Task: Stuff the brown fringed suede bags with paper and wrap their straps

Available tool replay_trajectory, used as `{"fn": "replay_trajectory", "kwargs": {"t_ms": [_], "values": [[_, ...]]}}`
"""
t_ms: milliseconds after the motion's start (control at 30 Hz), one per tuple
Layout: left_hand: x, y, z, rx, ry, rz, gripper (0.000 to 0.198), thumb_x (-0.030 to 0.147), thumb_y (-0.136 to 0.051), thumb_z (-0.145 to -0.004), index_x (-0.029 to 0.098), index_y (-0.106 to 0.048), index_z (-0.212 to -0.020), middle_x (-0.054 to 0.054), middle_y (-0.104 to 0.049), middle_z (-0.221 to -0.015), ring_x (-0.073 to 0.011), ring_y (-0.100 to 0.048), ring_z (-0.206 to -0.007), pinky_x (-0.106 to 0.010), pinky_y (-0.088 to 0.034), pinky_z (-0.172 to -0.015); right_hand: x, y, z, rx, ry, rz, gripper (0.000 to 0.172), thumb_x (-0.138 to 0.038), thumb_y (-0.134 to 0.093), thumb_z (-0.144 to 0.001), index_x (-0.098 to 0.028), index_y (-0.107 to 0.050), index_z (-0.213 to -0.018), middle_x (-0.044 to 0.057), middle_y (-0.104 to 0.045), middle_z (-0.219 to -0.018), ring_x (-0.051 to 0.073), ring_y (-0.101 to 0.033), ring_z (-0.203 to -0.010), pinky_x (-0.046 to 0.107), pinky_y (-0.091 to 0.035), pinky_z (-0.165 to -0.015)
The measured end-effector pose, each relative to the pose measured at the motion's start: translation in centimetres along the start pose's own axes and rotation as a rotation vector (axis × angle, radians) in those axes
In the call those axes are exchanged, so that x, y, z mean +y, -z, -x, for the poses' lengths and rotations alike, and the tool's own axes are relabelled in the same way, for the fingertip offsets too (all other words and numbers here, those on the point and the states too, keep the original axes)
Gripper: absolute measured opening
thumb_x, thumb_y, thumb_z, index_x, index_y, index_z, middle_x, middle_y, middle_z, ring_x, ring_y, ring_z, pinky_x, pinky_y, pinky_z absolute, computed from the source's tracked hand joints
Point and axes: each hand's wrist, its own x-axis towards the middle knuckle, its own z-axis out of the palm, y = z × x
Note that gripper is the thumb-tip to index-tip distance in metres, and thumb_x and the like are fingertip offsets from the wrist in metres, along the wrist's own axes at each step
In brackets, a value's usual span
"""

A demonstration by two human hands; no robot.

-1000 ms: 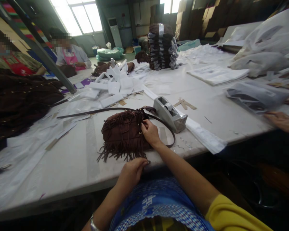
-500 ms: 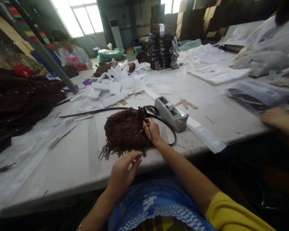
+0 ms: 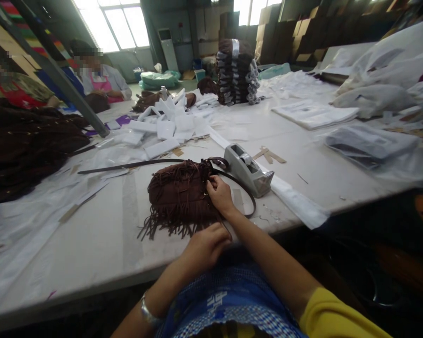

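Note:
A dark brown fringed handbag (image 3: pixel 176 197) lies on its side on the white table, its long strap (image 3: pixel 134 164) stretched to the left and looped round on the right. My right hand (image 3: pixel 219 195) pinches the bag at its gathered top end, thumb and fingers together. Just below, at the table's front edge, my left hand (image 3: pixel 211 241) has its fingers curled together; a thin dark line shows by the fingertips, and what they hold is too small to make out. Close behind my right hand stands a grey tape dispenser (image 3: pixel 248 169).
White foam and paper scraps (image 3: pixel 176 119) are heaped beyond the bag. A tall bundle of brown bags (image 3: pixel 234 72) stands farther back. Dark brown goods (image 3: pixel 24 150) pile up at left, beside a metal post (image 3: pixel 74 80). A plastic-wrapped item (image 3: pixel 370 141) lies at right. Two people sit across the table.
My left hand has moved right, in under my right wrist, and its fingers have closed. My right hand stays at the bag's top end. The co-worker's arm at right has mostly left the view.

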Motion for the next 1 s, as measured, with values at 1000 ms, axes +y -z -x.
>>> {"fn": "replay_trajectory", "kwargs": {"t_ms": [1000], "values": [[-3.8, 1.1, 3.5, 0.249, 0.252, -0.426, 0.024, 0.007, -0.049, -0.082, 0.019, -0.064, -0.097, -0.006, -0.064, -0.095, -0.0229, -0.055, -0.093, -0.035, -0.049, -0.084, 0.3, -0.4, -0.3, -0.043, -0.057, -0.113, 0.034, -0.044, -0.054, -0.086, -0.015, -0.063, -0.102, 0.009, -0.074, -0.084, 0.021, -0.068, -0.073, 0.028, -0.050, -0.063]]}}
